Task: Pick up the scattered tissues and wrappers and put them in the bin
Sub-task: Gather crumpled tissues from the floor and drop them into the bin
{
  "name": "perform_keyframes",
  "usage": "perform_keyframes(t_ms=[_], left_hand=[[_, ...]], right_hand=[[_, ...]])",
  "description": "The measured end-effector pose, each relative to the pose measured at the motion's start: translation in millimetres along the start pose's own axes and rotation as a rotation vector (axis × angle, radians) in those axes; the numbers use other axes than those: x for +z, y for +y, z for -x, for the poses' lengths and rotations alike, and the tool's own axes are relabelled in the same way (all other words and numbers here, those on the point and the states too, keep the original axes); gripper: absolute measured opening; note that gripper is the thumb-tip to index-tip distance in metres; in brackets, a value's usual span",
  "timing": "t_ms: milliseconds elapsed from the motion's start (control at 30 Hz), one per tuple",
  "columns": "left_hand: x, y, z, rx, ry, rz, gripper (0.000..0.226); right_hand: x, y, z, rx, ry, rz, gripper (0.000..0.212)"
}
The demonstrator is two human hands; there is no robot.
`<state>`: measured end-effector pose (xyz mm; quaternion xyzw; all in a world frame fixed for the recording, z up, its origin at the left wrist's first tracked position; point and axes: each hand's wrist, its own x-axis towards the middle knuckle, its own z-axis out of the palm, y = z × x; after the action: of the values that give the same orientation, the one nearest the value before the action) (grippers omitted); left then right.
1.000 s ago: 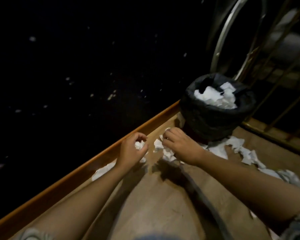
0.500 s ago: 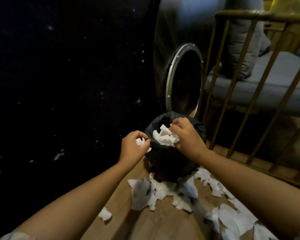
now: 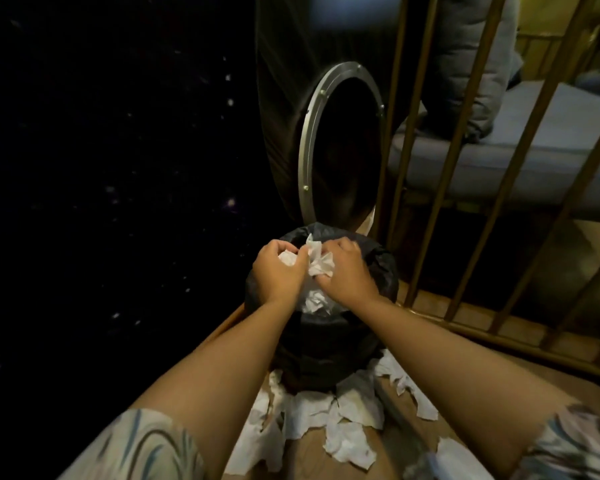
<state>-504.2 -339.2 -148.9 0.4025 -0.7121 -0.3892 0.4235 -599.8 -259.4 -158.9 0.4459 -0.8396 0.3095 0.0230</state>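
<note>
A small bin lined with a black bag (image 3: 326, 344) stands on the wooden floor, with white tissues (image 3: 314, 301) inside it. Both my hands are over its mouth, close together. My left hand (image 3: 278, 273) is closed around a crumpled white tissue (image 3: 288, 258). My right hand (image 3: 347, 271) grips another crumpled tissue (image 3: 321, 263) between the two hands. Several torn white tissues (image 3: 326, 417) lie on the floor around the near side of the bin.
A dark curved panel with a round metal-rimmed opening (image 3: 340, 147) rises just behind the bin. A railing of gold bars (image 3: 471, 161) runs along the right, with a grey mattress (image 3: 534, 147) beyond it. The left is a black speckled surface, edged by a wooden strip.
Both hands rose from the floor with tissues and moved over the bin. They have come together above its mouth. My view tilted up.
</note>
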Motion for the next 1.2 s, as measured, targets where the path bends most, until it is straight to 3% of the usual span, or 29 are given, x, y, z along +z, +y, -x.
perform_keyframes(t_ms=[67, 133, 200, 433, 700, 867, 1200], left_hand=[[10.9, -16.1, -0.2, 0.057, -0.077, -0.251, 0.034], [16.7, -28.4, 3.9, 0.092, -0.257, -0.615, 0.052], [16.7, -32.6, 5.1, 0.141, -0.375, -0.736, 0.061], [-19.3, -7.6, -7.8, 0.195, -0.22, -0.201, 0.059], [-107.0, -28.1, 10.9, 0.338, -0.304, -0.399, 0.057], [-190.1, -75.0, 38.6, 0.287, -0.304, -0.536, 0.056], [-341.8, -201.7, 160.2, -0.102, -0.095, -0.561, 0.036]], right_hand=[[16.1, 8.2, -5.4, 0.059, -0.229, 0.003, 0.06], [46.5, 36.4, -16.7, 0.092, -0.447, 0.097, 0.072], [37.1, 29.9, -7.9, 0.064, -0.535, 0.185, 0.08], [-25.2, -3.3, 6.7, -0.005, -0.26, 0.261, 0.09], [-17.9, -62.8, 43.4, -0.144, -0.046, 0.221, 0.065], [30.7, -128.7, 91.7, -0.319, -0.101, 0.163, 0.069], [127.0, -207.5, 190.7, -0.57, -0.461, 0.13, 0.07]])
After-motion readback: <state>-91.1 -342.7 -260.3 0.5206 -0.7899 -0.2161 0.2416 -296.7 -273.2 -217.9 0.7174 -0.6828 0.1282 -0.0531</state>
